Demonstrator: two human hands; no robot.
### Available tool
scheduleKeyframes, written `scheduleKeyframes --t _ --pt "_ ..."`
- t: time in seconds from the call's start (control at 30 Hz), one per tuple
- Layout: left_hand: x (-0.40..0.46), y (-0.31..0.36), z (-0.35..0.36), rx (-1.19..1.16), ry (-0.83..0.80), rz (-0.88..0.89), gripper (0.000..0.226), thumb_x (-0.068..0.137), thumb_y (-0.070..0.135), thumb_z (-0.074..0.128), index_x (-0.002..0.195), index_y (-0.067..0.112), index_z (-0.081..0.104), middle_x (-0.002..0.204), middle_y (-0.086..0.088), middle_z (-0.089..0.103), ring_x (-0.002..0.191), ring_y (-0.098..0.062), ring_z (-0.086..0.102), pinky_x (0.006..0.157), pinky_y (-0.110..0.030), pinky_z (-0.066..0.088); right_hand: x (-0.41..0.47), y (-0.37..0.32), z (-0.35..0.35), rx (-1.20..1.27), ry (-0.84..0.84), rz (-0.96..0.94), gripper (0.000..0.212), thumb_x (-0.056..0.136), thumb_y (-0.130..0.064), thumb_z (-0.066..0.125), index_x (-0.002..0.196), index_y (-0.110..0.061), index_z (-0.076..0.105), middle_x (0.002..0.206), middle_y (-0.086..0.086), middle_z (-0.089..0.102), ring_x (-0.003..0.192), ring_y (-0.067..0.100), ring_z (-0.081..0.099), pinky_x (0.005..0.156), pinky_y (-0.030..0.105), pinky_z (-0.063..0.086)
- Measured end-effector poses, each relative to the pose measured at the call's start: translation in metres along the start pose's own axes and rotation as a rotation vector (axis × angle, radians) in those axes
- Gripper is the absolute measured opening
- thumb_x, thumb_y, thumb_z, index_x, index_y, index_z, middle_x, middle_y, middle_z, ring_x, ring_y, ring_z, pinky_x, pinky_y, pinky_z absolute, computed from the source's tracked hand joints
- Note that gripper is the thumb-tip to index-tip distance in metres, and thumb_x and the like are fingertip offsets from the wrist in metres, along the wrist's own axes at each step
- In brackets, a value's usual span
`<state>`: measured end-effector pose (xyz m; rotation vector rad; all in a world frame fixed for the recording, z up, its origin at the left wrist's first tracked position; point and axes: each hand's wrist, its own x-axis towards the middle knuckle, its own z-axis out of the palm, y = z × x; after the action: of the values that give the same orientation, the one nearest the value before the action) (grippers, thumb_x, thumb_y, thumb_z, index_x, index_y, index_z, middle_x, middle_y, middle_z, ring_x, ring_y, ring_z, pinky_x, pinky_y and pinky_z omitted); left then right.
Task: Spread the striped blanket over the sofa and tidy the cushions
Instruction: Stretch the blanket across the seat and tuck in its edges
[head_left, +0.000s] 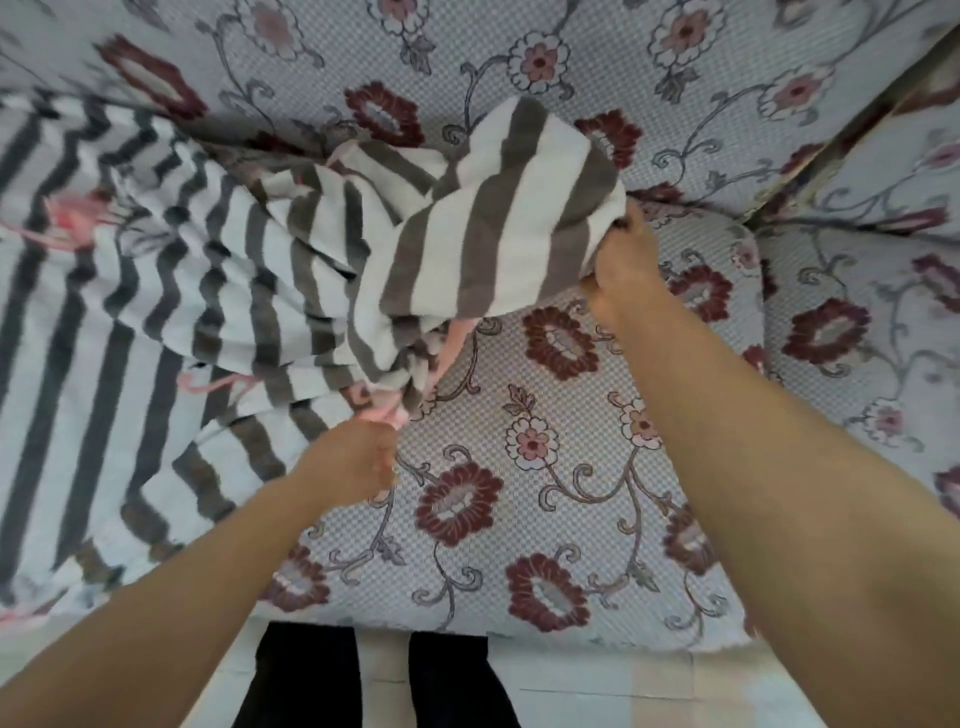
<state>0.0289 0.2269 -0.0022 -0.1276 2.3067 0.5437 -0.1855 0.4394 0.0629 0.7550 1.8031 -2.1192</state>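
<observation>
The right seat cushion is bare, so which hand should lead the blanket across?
Probably the right hand: it grips the striped blanket nearest that seat cushion. The left hand holds lower.

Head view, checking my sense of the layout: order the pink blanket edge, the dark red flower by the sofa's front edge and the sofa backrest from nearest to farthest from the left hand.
1. Pink blanket edge, pinched in the left hand.
2. Dark red flower, lower right on the seat.
3. Sofa backrest, at the top.

Pale tiled floor (597, 686) is seen along the bottom edge, washed in soft, even light; walls aren't shown.
</observation>
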Motion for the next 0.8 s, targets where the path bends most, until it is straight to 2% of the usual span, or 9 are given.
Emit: scheduleKeyframes --t 0.03,0.13,0.23,0.33,0.4,0.5,0.6,0.7,0.8 --pt "0.005 0.012 0.003 -0.13 0.13 -0.004 0.009 0.081 0.025 0.065 0.08 0.027 0.056 0.081 0.009 0.057 0.079 -0.015 0.056 0.069 -0.025 0.042 -0.003 -0.001 -0.002 -0.117 -0.008 -0.027 0.027 0.097 -0.01 0.044 0.104 -0.033 0.057 0.098 0.001 0.071 0.083 0.02 0.07 0.065 0.031 0.058" --pt "0.037 0.056 0.002 -0.453 0.401 0.066 0.057 0.079 0.021 0.07 0.129 0.014 0.044 0.122 -0.004 0.051 0.107 -0.022 0.054 0.088 -0.033 0.046 -0.007 0.01 -0.004 -0.236 -0.036 -0.022 0.023 0.097 -0.016 0.046 0.1 -0.036 0.056 0.097 -0.002 0.069 0.091 0.022 0.067 0.071 0.036 0.058" --pt "0.072 0.085 -0.013 -0.523 0.684 -0.018 0.076 0.073 0.022 0.074 0.134 0.005 0.033 0.132 -0.017 0.043 0.121 -0.033 0.041 0.095 -0.041 0.042 -0.012 0.025 -0.003 -0.187 -0.083 0.082 0.013 0.097 -0.022 0.048 0.095 -0.03 0.059 0.104 0.005 0.071 0.1 0.03 0.067 0.084 0.048 0.056" --pt "0.094 0.085 -0.029 -0.649 0.787 -0.181 0.067 0.073 0.024 0.074 0.127 0.002 0.041 0.121 -0.018 0.058 0.111 -0.034 0.054 0.083 -0.036 0.046 -0.012 0.032 -0.003 -0.184 -0.212 0.116 0.01 0.095 -0.023 0.052 0.097 -0.027 0.06 0.109 0.008 0.071 0.1 0.029 0.068 0.084 0.047 0.057" --pt "0.092 0.072 -0.046 -0.664 0.757 -0.216 0.047 0.072 0.025 0.077 0.109 0.003 0.057 0.102 -0.015 0.069 0.096 -0.03 0.064 0.072 -0.03 0.046 -0.01 0.03 -0.004 -0.253 -0.219 0.051 0.012 0.095 -0.019 0.051 0.093 -0.026 0.061 0.106 0.009 0.071 0.094 0.027 0.069 0.08 0.041 0.059" --pt "0.063 0.039 -0.07 -0.728 0.603 -0.035 0.036 0.066 0.018 0.082 0.097 0.009 0.067 0.092 -0.01 0.071 0.083 -0.02 0.064 0.071 -0.034 0.051 -0.002 0.019 -0.007 -0.366 -0.119 -0.112 0.015 0.094 -0.011 0.05 0.099 -0.02 0.06 0.102 0.008 0.069 0.092 0.025 0.067 0.082 0.039 0.056" --pt "0.02 0.008 -0.092 -0.881 0.458 0.026 0.027 0.067 0.007 0.081 0.089 0.019 0.07 0.09 -0.008 0.071 0.076 -0.013 0.066 0.069 -0.026 0.054 0.01 0.005 -0.009 -0.509 -0.007 -0.26 0.021 0.093 -0.007 0.049 0.109 -0.011 0.062 0.1 0.005 0.065 0.094 0.021 0.061 0.087 0.035 0.051" --pt "-0.012 -0.008 -0.117 -1.007 0.352 0.079 0.026 0.069 -0.004 0.076 0.087 0.014 0.068 0.087 -0.01 0.068 0.075 -0.022 0.064 0.068 -0.027 0.055 0.019 -0.008 -0.009 -0.593 0.066 -0.339 0.021 0.092 -0.004 0.047 0.103 -0.012 0.063 0.096 0.006 0.063 0.091 0.019 0.056 0.077 0.029 0.046" --pt "-0.026 -0.011 -0.133 -0.836 0.171 0.132 0.023 0.068 -0.01 0.073 0.077 0.01 0.065 0.073 -0.004 0.061 0.067 -0.018 0.058 0.061 -0.023 0.051 0.027 -0.022 -0.015 -0.723 0.158 -0.42 0.025 0.091 0.001 0.04 0.093 -0.013 0.061 0.088 0.002 0.058 0.088 0.017 0.051 0.072 0.028 0.042"
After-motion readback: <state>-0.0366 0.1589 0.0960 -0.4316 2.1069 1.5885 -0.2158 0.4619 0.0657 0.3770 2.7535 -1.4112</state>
